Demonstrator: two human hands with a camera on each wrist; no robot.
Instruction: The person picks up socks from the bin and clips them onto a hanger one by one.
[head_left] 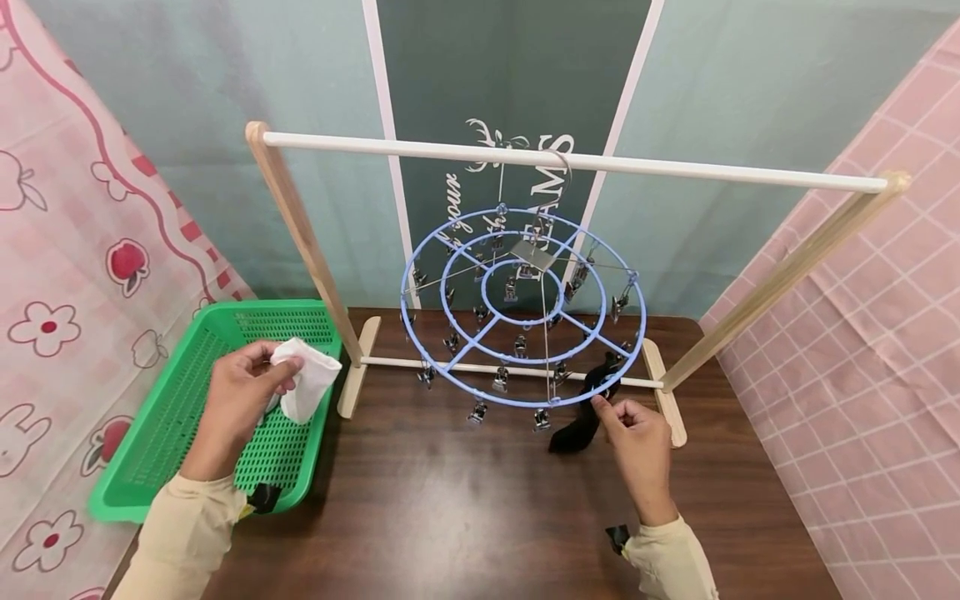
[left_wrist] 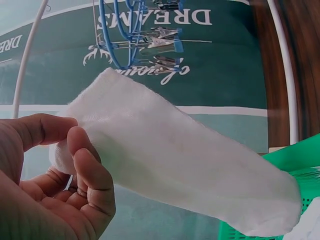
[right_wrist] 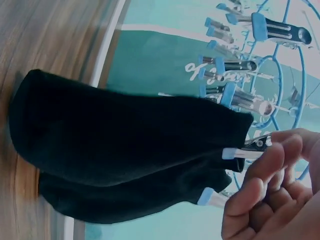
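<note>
A white sock (head_left: 306,385) dangles from my left hand (head_left: 238,390), pinched at its cuff between thumb and fingers over the basket's right side. In the left wrist view the sock's toe hangs toward the basket. My right hand (head_left: 641,442) is at the near right edge of the blue round clip hanger (head_left: 517,402), where its thumb and finger pinch a metal clip (right_wrist: 257,143). Two black socks (right_wrist: 120,135) hang there by blue-tipped clips, one of them the clip in my fingers. In the head view the black socks are partly behind the ring.
The hanger hooks over the white bar (head_left: 420,150) of a wooden rack standing on the brown table (head_left: 435,517). Several unused clips (head_left: 501,379) hang from its rings. On the left is a green basket (head_left: 112,507) with more light cloth inside. Patterned curtains flank both sides.
</note>
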